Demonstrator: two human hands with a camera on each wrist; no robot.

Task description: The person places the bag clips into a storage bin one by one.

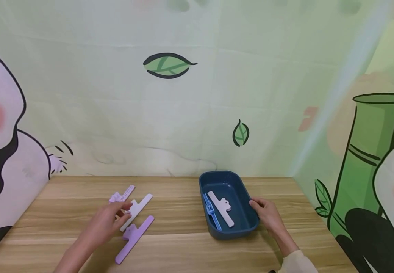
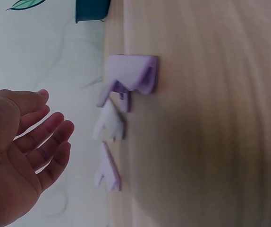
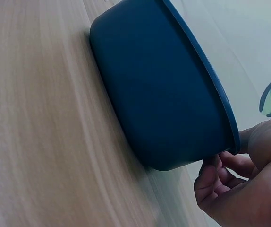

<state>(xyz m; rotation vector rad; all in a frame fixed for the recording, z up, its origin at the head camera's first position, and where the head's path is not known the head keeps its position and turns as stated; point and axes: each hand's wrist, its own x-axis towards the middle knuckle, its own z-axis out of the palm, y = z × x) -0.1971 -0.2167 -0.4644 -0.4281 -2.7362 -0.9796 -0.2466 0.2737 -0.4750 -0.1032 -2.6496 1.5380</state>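
My left hand (image 1: 103,223) hovers at the white clip (image 1: 144,203) on the table, its fingers loosely bent. In the left wrist view, nothing is between the thumb and fingers of that hand (image 2: 27,146). A purple clip (image 1: 137,238) lies nearer the front; a pale lilac clip with ruler-like marks (image 1: 127,193) lies behind, partly covered by the hand. My right hand (image 1: 269,215) pinches the right rim of a dark blue basin (image 1: 232,234), thumb on the rim and fingers outside. In the basin lie a white clip (image 1: 217,204) and a blue clip-like piece (image 1: 214,218).
The wood-grain table (image 1: 176,250) meets a printed cloth backdrop (image 1: 183,113) just behind the basin. Table surface separates the loose clips from the basin. The cloth also rises along both sides.
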